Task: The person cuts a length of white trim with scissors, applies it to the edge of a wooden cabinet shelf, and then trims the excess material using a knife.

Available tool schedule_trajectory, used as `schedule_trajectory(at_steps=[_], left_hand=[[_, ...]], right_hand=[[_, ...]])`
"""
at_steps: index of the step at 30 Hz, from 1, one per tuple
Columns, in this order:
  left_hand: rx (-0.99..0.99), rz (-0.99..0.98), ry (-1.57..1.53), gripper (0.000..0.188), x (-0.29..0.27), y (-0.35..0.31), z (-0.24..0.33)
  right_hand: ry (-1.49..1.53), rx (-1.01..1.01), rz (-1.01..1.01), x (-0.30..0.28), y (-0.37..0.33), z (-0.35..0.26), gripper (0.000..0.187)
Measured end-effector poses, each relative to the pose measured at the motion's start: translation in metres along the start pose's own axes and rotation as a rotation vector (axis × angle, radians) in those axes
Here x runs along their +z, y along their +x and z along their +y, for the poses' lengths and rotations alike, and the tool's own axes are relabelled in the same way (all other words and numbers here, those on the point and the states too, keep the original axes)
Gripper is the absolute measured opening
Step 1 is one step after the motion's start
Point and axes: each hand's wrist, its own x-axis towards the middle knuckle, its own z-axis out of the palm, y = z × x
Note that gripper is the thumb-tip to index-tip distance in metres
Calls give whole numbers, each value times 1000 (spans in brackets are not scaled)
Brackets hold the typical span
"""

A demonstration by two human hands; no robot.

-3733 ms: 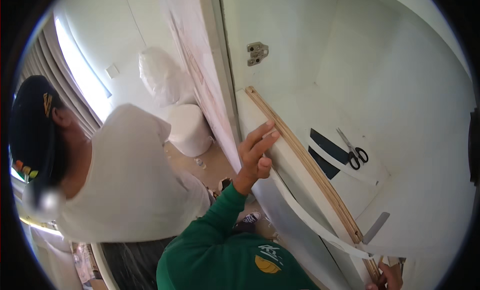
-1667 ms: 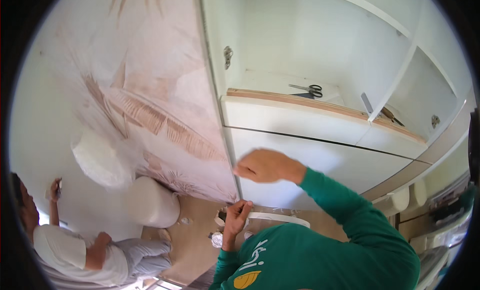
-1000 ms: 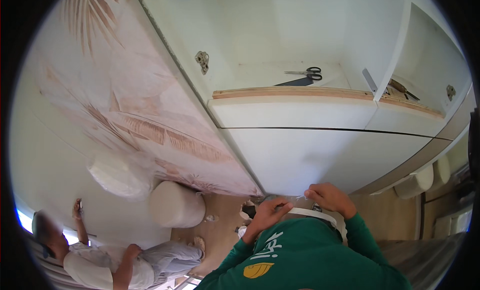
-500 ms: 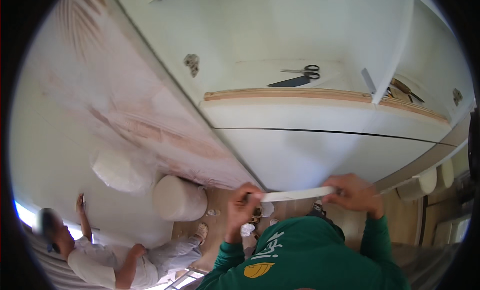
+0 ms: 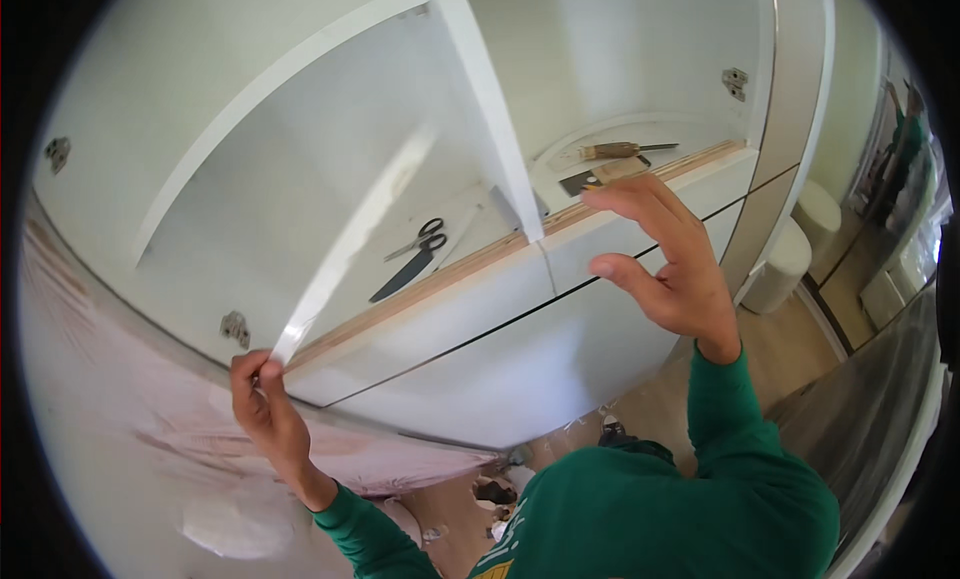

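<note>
My left hand (image 5: 268, 409) pinches one end of a long, thin white strip (image 5: 345, 234) between thumb and fingers. The strip rises from the hand toward the upper right across the open cabinet, its far end blurred and free. My right hand (image 5: 665, 264) is raised in front of the cabinet's right compartment, thumb and fingers apart, holding nothing. It is nearest to the raw wood front edge (image 5: 700, 164) of the shelf. Behind that hand lie a wooden-handled chisel (image 5: 608, 151) and a small dark flat piece (image 5: 578, 184).
Scissors (image 5: 430, 235) and a dark blade (image 5: 402, 276) lie in the left compartment. A white upright divider (image 5: 495, 129) separates the compartments. Metal hinge plates (image 5: 235, 328) sit on the side walls. White drawer fronts (image 5: 540, 369) are below; plastic-covered panel (image 5: 110, 379) at left, white stools (image 5: 780, 269) at right.
My right hand has let go of the strip and moved up and right, opening. My left hand has swung left with the strip, which now points upward. The view has turned right.
</note>
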Motion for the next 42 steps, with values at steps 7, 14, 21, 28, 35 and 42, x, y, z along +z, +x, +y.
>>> schedule_trajectory(at_steps=[7, 14, 21, 28, 35, 42], left_hand=[[70, -254, 196, 12, 74, 67, -47], [41, -612, 413, 12, 114, 107, -98], [-256, -1063, 509, 15, 95, 77, -128], [-121, -744, 295, 35, 99, 84, -140], [-181, -547, 203, 30, 71, 85, -84], [-397, -763, 239, 24, 52, 70, -85]], right_hand=[[-337, 301, 18, -77, -52, 51, 39], [-406, 352, 8, -121, -51, 77, 31], [-450, 416, -459, -101, 55, 139, 40], [-715, 553, -1113, -24, 116, 275, 62], [-702, 102, -722, -54, 104, 322, 40], [-530, 131, -132, -139, 80, 167, 32]])
